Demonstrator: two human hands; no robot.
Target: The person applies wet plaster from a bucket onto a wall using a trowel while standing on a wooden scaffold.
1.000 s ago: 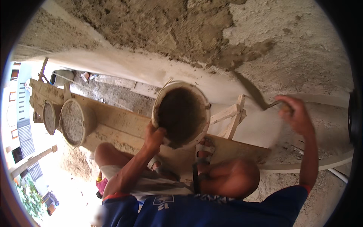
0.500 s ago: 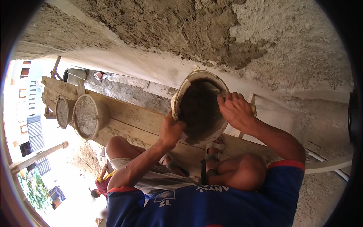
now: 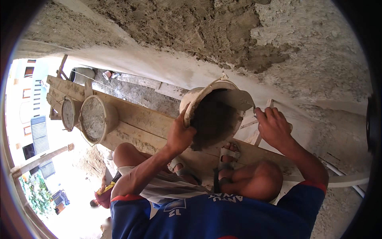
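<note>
A pale bucket (image 3: 190,99) is tilted in front of me, its mouth facing me, with dark wet mortar (image 3: 211,119) inside. Its near left rim is in the grip of my left hand (image 3: 180,135), thumb at the inside. My right hand (image 3: 274,125) is closed around the handle of a trowel (image 3: 237,99). The trowel's grey blade lies across the bucket's upper right opening, over the rim. Most of the handle is hidden by my fingers. Beyond the bucket rises a wall (image 3: 191,36) partly coated with rough, damp mortar.
I squat on a plank scaffold (image 3: 135,119). Two more buckets, a larger one (image 3: 95,119) and a smaller one (image 3: 68,113), stand on it to the left. Lower ground lies between planks and wall. Another person (image 3: 104,197) is below at left; a pale pipe (image 3: 346,181) is at right.
My right hand has drawn back to the right, bringing the trowel blade up out of the bucket's inside to its rim. The bucket has tilted a little; my left hand keeps its grip.
</note>
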